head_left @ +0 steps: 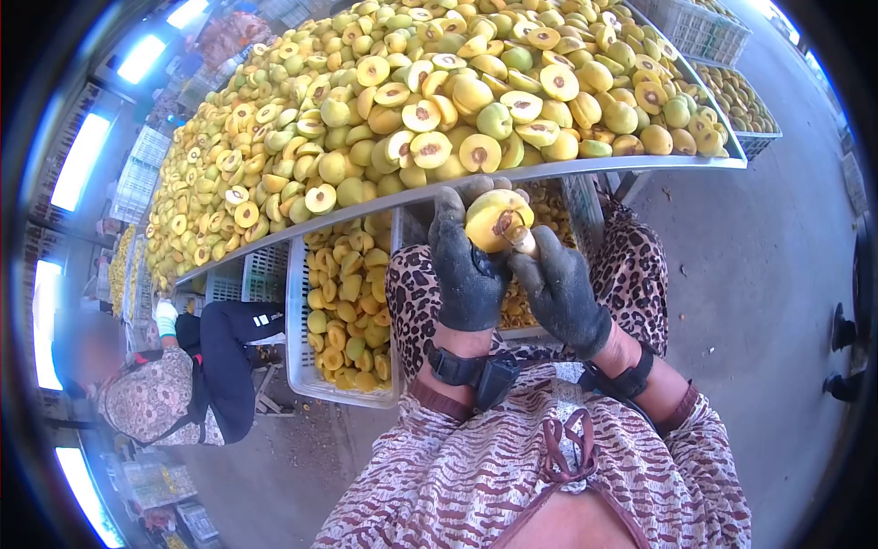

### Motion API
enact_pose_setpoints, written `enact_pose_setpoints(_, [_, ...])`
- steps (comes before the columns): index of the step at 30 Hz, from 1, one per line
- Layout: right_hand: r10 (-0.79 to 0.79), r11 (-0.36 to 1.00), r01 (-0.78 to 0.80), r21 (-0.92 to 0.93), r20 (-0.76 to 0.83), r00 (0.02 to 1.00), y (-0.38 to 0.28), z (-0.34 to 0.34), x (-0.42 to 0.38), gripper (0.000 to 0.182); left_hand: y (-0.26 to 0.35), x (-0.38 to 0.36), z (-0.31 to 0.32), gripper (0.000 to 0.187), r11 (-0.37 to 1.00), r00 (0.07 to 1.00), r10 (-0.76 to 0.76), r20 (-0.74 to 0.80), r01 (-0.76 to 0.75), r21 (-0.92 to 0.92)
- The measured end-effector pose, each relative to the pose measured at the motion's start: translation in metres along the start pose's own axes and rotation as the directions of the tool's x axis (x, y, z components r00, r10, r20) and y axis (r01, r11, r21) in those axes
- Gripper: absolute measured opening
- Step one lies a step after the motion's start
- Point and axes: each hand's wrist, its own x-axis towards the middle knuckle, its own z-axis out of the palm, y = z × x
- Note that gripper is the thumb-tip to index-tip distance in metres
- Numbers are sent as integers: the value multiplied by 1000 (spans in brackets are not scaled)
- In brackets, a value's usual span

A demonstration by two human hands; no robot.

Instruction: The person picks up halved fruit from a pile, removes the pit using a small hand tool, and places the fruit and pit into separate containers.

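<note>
My left hand (468, 265), in a dark grey glove, is closed around a halved yellow peach (491, 222). The cut face with its brown centre is turned to my right. In my gloved right hand (564, 291) is a short tool with a pale, rounded handle (524, 241). Its tip meets the brown centre of the peach; the working end itself is hidden. Both hands are above my lap, just in front of the metal edge of a table (439, 189) heaped with halved peaches (430, 149).
A white crate (294, 343) of peach halves stands left of my knees. Another container of yellow pieces (551, 210) sits below my hands. At the left a co-worker (155, 393) sits by the same table. More crates (700, 32) stand at the far right, beside grey floor.
</note>
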Motion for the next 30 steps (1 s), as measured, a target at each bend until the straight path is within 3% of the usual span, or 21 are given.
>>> enact_pose_setpoints(7, [26, 990, -29, 136, 25, 999, 9, 16, 0, 17, 0, 12, -7, 51, 994, 994, 107, 33, -107, 19])
enact_pose_setpoints(10, [-6, 974, -5, 228, 46, 999, 17, 19, -2, 20, 5, 6, -2, 44, 950, 976, 175, 128, -201, 239])
enact_pose_setpoints(14, [3, 965, -19, 260, 64, 998, 19, 20, -6, 22, 4, 13, -9, 42, 972, 977, 108, 183, -143, 187])
enact_pose_setpoints(16, [83, 943, -127, 309, 149, 985, 19, 17, -7, 26, -2, 17, -13, 42, 977, 981, 113, 160, -139, 160])
enact_pose_setpoints(19, [21, 984, -34, 173, 79, 997, 24, 22, -8, 25, -4, 17, -12, 43, 988, 988, 86, 129, -102, 120])
enact_pose_setpoints(21, [70, 972, -93, 216, 111, 991, 25, 22, -8, 24, -3, 16, -13, 43, 993, 992, 57, 112, -68, 96])
enact_pose_setpoints(23, [38, 952, -60, 300, 76, 996, 31, 28, -9, 18, 1, 20, -15, 41, 971, 983, 90, 159, -122, 207])
enact_pose_setpoints(27, [30, 971, -45, 233, 70, 997, 38, 25, -10, 17, 6, 8, -4, 38, 943, 977, 142, 161, -183, 277])
enact_pose_setpoints(29, [-61, 986, 47, 162, 84, 995, 40, 21, -13, 19, 9, -1, -2, 36, 980, 987, 56, 154, -83, 178])
enact_pose_setpoints(30, [10, 975, -51, 218, 183, 983, 36, 17, -14, 21, 8, -1, -1, 33, 963, 983, 131, 127, -157, 220])
